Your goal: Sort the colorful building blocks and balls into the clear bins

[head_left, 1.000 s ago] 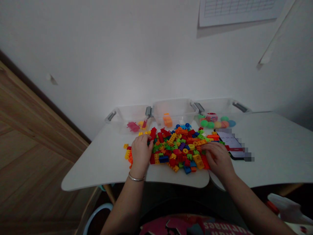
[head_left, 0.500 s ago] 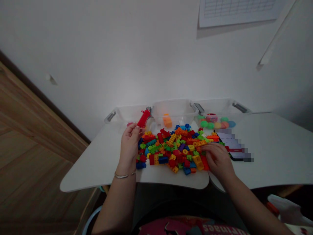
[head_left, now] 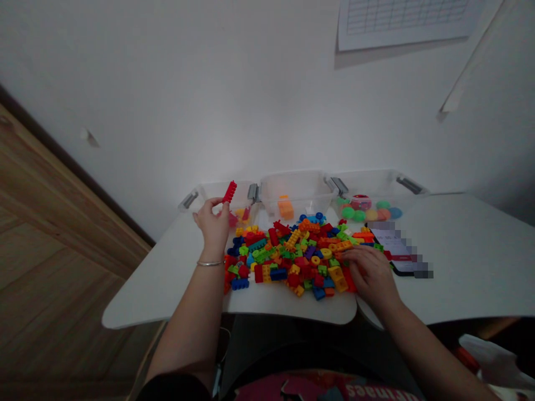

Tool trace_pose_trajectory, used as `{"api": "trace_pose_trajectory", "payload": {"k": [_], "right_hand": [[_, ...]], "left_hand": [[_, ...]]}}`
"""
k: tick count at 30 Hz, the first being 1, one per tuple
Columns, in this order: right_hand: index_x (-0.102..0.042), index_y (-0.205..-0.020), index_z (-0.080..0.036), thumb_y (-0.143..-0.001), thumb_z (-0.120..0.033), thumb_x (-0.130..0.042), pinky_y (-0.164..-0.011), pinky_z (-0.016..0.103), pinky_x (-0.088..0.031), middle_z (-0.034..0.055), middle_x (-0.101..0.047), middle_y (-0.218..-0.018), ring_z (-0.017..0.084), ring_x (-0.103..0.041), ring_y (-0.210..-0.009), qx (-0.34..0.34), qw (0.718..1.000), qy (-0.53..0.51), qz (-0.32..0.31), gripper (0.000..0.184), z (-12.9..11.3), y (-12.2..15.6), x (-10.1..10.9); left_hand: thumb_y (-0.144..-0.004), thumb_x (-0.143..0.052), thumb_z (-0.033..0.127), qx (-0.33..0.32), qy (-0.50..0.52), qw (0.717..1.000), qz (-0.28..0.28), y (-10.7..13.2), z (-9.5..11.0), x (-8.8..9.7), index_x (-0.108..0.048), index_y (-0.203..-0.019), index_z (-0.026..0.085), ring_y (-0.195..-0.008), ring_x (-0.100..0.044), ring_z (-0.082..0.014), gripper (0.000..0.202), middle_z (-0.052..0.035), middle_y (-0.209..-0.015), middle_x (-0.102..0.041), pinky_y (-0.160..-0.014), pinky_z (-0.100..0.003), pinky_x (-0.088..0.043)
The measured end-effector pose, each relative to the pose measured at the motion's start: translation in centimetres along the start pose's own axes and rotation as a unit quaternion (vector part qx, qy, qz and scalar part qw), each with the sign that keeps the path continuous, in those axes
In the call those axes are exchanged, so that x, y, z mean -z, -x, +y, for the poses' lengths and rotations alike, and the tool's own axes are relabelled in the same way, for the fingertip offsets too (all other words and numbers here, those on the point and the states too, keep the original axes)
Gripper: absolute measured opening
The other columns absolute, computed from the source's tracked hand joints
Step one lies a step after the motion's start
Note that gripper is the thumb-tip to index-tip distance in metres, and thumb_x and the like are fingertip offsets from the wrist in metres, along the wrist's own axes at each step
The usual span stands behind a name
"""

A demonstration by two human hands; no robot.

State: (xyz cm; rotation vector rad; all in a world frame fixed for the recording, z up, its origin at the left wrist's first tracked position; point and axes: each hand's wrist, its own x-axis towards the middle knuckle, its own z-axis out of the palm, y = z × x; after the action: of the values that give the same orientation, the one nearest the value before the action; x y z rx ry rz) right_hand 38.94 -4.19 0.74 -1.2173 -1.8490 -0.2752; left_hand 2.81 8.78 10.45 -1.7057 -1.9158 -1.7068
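My left hand [head_left: 214, 224] is raised at the left of the pile and pinches a long red toy brick [head_left: 229, 191], which tilts up with its studded edge to the right. The brick is in front of the left clear bin [head_left: 204, 192]. My right hand [head_left: 373, 273] rests at the right edge of the heap of toy bricks [head_left: 288, 259]. Its fingers are stretched out, fingertips touching the heap beside an orange brick [head_left: 343, 245], with the thumb apart below. No brick shows within that hand.
A middle clear bin [head_left: 298, 184] holds an orange block [head_left: 286, 207]. The right clear bin [head_left: 368, 181] holds coloured balls [head_left: 359, 215]. A phone [head_left: 397, 248] lies on the white table [head_left: 468, 256] to the right. Behind the bins is a wall [head_left: 251, 100].
My left hand has moved left with the red brick and turned it so its studs show. My right hand has barely moved on the heap.
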Motion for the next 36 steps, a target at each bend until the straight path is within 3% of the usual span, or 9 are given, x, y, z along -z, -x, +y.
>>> {"api": "trace_pose_trajectory", "payload": {"k": [5,10,15,20,25,28,31,36], "right_hand": [[-0.067,-0.090,-0.023,-0.086,-0.015,-0.053,-0.091,0.043,-0.047,0.0026,-0.074,-0.093,0.023,-0.064,-0.097,-0.014,1.000,-0.002,-0.006,0.017,-0.1,0.0,0.0],[-0.068,-0.090,-0.023,-0.085,-0.015,-0.053,-0.091,0.043,-0.047,0.0025,-0.074,-0.092,0.023,-0.064,-0.097,-0.018,1.000,-0.008,-0.009,0.018,-0.1,0.0,0.0],[-0.069,-0.090,-0.024,-0.085,-0.015,-0.052,-0.090,0.044,-0.047,0.0024,-0.074,-0.092,0.023,-0.064,-0.097,-0.015,1.000,-0.004,-0.005,0.019,-0.1,-0.1,0.0],[-0.069,-0.089,-0.024,-0.084,-0.015,-0.052,-0.090,0.044,-0.048,0.0025,-0.074,-0.092,0.023,-0.065,-0.096,-0.022,1.000,-0.006,-0.003,0.020,-0.2,-0.1,0.1],[-0.068,-0.090,-0.023,-0.084,-0.014,-0.052,-0.089,0.043,-0.049,0.0028,-0.074,-0.091,0.023,-0.064,-0.095,-0.005,1.000,-0.005,-0.005,0.018,0.0,-0.1,0.0],[-0.068,-0.090,-0.023,-0.084,-0.014,-0.053,-0.088,0.043,-0.049,0.0029,-0.074,-0.091,0.023,-0.064,-0.095,-0.003,1.000,-0.003,0.000,0.018,0.1,-0.1,0.0],[-0.068,-0.089,-0.024,-0.084,-0.015,-0.053,-0.088,0.043,-0.050,0.0029,-0.074,-0.091,0.023,-0.065,-0.095,-0.009,1.000,-0.006,-0.001,0.019,0.0,-0.1,0.0],[-0.068,-0.090,-0.024,-0.084,-0.015,-0.053,-0.089,0.044,-0.049,0.0027,-0.074,-0.092,0.023,-0.065,-0.095,-0.012,1.000,-0.001,0.000,0.019,-0.1,0.0,-0.1]], "left_hand": [[-0.081,-0.058,0.033,-0.028,-0.080,0.994,-0.069,-0.2,-0.5,-1.1,-0.066,-0.090,0.022,-0.101,-0.065,-0.0277,0.016,-0.0049,-0.095,-0.074,-0.111,-0.055,-0.024],[-0.085,-0.052,0.036,-0.039,-0.128,0.988,-0.081,-0.6,-0.7,-1.5,-0.068,-0.094,0.022,-0.101,-0.066,-0.0306,0.023,-0.0078,-0.096,-0.075,-0.112,-0.062,-0.019],[-0.086,-0.049,0.033,-0.072,-0.134,0.982,-0.108,-0.5,-1.0,-1.6,-0.063,-0.113,0.016,-0.102,-0.066,-0.0278,0.035,-0.0106,-0.101,-0.074,-0.114,-0.056,-0.023],[-0.087,-0.043,0.028,-0.115,-0.135,0.974,-0.138,0.0,-1.4,-1.5,-0.069,-0.099,0.019,-0.118,-0.060,-0.0283,0.030,-0.0111,-0.111,-0.072,-0.116,-0.055,-0.021],[-0.084,-0.046,0.026,-0.129,-0.133,0.970,-0.155,0.1,-1.6,-1.3,-0.070,-0.103,0.018,-0.128,-0.052,-0.0305,0.031,-0.0118,-0.117,-0.070,-0.115,-0.058,-0.021],[-0.084,-0.049,0.026,-0.134,-0.123,0.969,-0.169,-0.1,-1.1,-0.9,-0.069,-0.105,0.018,-0.123,-0.056,-0.0315,0.031,-0.0118,-0.117,-0.070,-0.112,-0.060,-0.026],[-0.086,-0.049,0.028,-0.152,-0.104,0.966,-0.181,0.1,0.0,-0.1,-0.067,-0.112,0.019,-0.117,-0.060,-0.0275,0.033,-0.0103,-0.119,-0.069,-0.109,-0.052,-0.035],[-0.088,-0.051,0.028,-0.206,-0.085,0.954,-0.200,2.6,2.4,0.9,-0.066,-0.117,0.021,-0.116,-0.059,-0.0266,0.033,-0.0082,-0.121,-0.069,-0.105,-0.045,-0.039]]}}
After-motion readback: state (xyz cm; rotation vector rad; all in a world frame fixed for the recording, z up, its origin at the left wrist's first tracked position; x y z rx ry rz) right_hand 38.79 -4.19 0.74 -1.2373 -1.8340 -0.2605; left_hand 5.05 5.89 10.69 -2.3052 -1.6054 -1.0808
